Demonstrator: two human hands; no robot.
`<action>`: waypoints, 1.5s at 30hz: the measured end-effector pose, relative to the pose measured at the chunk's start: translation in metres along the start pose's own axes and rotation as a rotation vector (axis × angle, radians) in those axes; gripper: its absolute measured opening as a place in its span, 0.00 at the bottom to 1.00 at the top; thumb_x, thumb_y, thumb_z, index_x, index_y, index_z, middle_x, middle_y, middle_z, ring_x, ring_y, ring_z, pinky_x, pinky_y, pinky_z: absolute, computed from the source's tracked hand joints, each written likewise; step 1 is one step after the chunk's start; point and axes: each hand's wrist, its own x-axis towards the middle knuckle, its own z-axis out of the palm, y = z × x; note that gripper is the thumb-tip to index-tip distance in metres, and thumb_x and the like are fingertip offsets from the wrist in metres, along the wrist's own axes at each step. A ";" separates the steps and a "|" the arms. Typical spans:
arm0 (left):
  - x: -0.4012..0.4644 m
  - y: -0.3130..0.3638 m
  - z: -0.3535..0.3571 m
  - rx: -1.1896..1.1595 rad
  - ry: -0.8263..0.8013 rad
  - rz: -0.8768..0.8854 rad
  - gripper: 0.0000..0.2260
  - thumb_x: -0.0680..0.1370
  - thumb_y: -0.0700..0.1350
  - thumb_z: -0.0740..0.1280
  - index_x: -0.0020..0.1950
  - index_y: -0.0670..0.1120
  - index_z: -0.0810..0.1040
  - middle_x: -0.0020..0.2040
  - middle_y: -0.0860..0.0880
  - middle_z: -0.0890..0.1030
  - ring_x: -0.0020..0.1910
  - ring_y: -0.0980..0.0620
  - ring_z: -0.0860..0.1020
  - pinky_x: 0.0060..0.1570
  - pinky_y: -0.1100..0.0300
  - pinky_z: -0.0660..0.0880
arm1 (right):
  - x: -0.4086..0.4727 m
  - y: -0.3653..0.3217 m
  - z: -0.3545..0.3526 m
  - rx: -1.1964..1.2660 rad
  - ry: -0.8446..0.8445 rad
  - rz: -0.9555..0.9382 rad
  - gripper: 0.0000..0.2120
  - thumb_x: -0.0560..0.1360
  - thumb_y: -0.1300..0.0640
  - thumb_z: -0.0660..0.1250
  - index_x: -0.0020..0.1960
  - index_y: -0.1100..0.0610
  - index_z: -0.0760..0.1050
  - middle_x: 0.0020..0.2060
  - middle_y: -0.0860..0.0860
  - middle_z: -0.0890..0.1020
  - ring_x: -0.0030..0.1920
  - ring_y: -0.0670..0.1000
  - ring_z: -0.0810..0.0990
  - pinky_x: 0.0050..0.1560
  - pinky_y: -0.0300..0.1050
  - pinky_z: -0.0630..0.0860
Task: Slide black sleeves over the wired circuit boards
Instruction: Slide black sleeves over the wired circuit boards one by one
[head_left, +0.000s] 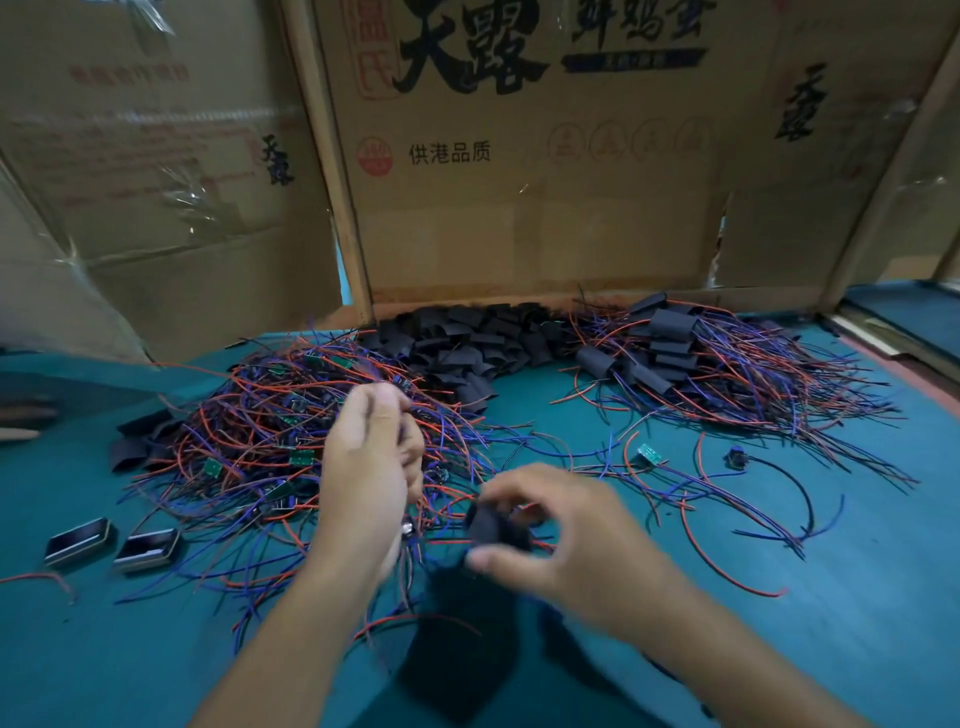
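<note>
Several cardboard sheets (519, 171) are standing along the back of a teal table (779, 649), walling it in. Lying on the left is a big tangle of wired circuit boards (270, 441) — red, blue and black leads with small green boards showing through. A second heap, the sleeved boards (717, 358), is sitting at the right rear, and a pile of loose black sleeves (467, 343) is resting against the cardboard between the two. The left hand (371, 467) is hovering over the near edge of the tangle, fingers curled; whether it is gripping wires I cannot tell, since it is blurred. The right hand (561, 530) is pinching one black sleeve (493, 525) between thumb and fingertips just beside the left hand. Two small metal cases (111, 543) are lying at the left — near the tangle's edge.
</note>
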 end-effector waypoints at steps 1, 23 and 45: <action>0.001 -0.001 -0.003 0.176 -0.074 0.052 0.12 0.85 0.46 0.56 0.42 0.47 0.69 0.27 0.54 0.63 0.24 0.55 0.57 0.22 0.65 0.57 | 0.003 0.005 -0.012 0.016 0.079 0.031 0.12 0.69 0.49 0.76 0.50 0.48 0.79 0.45 0.41 0.82 0.45 0.40 0.79 0.49 0.31 0.73; -0.014 -0.011 -0.004 0.914 -0.679 0.206 0.09 0.77 0.58 0.60 0.48 0.59 0.79 0.35 0.46 0.75 0.30 0.52 0.67 0.33 0.54 0.65 | 0.006 0.028 -0.067 -0.381 -0.072 -0.133 0.18 0.75 0.64 0.70 0.63 0.54 0.77 0.68 0.45 0.73 0.73 0.40 0.64 0.70 0.28 0.56; -0.035 -0.037 0.017 0.735 -0.482 0.100 0.15 0.78 0.63 0.52 0.64 0.64 0.62 0.49 0.57 0.79 0.51 0.60 0.77 0.55 0.56 0.73 | 0.005 0.024 -0.014 -0.445 -0.110 0.020 0.15 0.76 0.51 0.65 0.60 0.55 0.69 0.52 0.50 0.74 0.52 0.54 0.74 0.52 0.50 0.70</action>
